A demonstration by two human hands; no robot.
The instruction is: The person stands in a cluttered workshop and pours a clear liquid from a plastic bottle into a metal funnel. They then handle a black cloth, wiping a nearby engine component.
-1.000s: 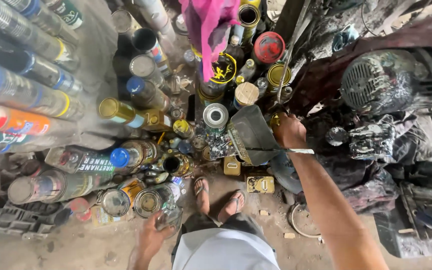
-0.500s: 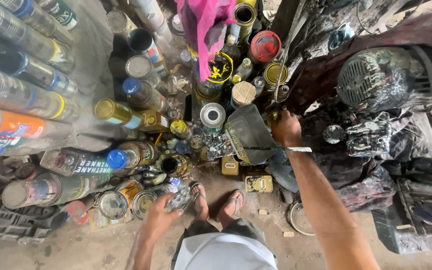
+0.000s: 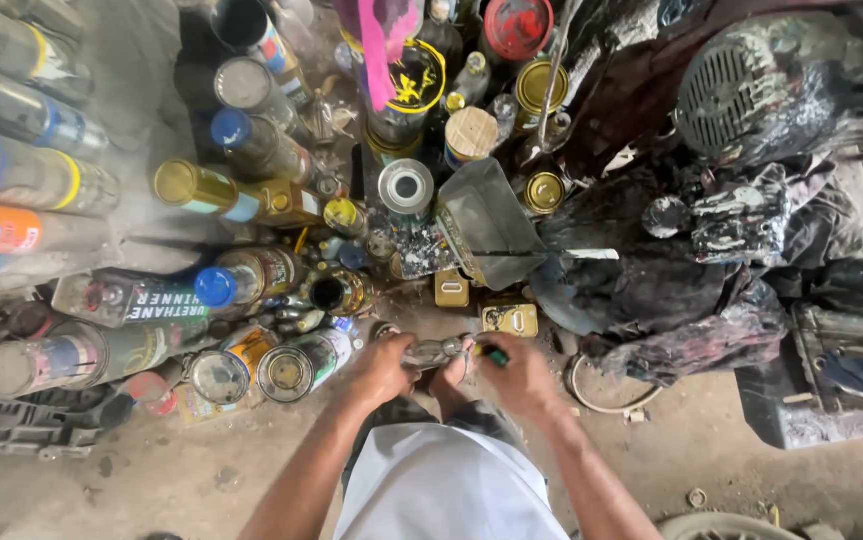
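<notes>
Nearest, low centre: our left hand [image 3: 380, 368] and right hand [image 3: 517, 378] meet over our knees above the dirt floor [image 3: 152, 490]. The left grip is clamped on a small grey can [image 3: 436, 351] lying on its side between the two hands; the right grip is closed on a green-tipped tool [image 3: 493, 353] at the can's end.

Just beyond the hands, on the floor: two small flat gold tins [image 3: 510, 319], rectangular, side by side. Left of the hands: two round tins with worn lids [image 3: 285, 371], lying tipped towards us, their labels too smeared to tell colour.

Middle row, left: a clear bottle with a blue cap [image 3: 242, 278] on its side; beneath it a grey oblong can bearing white lettering [image 3: 127, 297]. An open dark tin [image 3: 337, 291] stands beside the bottle.

Centre: a grey metal scoop [image 3: 492, 225], tilted, next to a silver round lid [image 3: 406, 186].

Further left: a gold-capped can [image 3: 207, 190] lying flat; an orange spray can [image 3: 22, 230] at the edge.

Far: a black can with yellow label [image 3: 407, 85], a pink cloth [image 3: 387, 40] hanging over it; a red-lidded tin [image 3: 517, 28]; a wooden-topped jar [image 3: 472, 133].

Right: paint-crusted dark machinery with a round vented housing [image 3: 752, 85].
</notes>
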